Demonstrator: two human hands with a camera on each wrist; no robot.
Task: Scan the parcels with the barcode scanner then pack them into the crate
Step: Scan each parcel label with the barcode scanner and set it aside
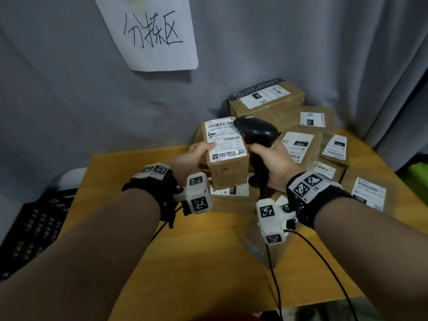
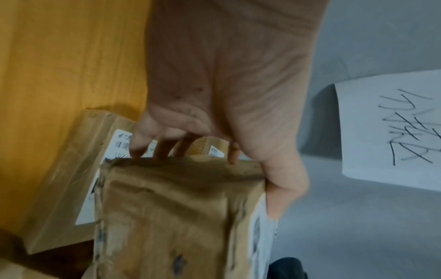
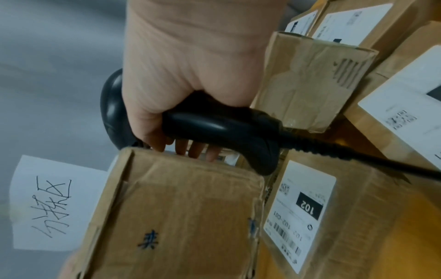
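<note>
My left hand (image 1: 191, 158) grips the parcel (image 1: 228, 154) upright above the table (image 1: 185, 262), label toward me. Just to its right, my right hand (image 1: 275, 163) clenches the scanner (image 1: 254, 130), head touching the label's top corner. It's a scuffed brown taped box. Crate (image 1: 34, 228) is low left.

A parcel sorting station. Taped cardboard parcels (image 1: 298, 144) bearing printed barcode shipping labels (image 1: 369, 193) are heaped on the wooden desk (image 1: 199, 262) just beyond the fingers (image 3: 181, 149), which curl round a corded barcode scanner (image 1: 254, 130). A handwritten paper sign (image 1: 150, 31) hangs on grey curtain (image 1: 58, 100) above; a black perforated crate (image 1: 32, 230) sits left.
</note>
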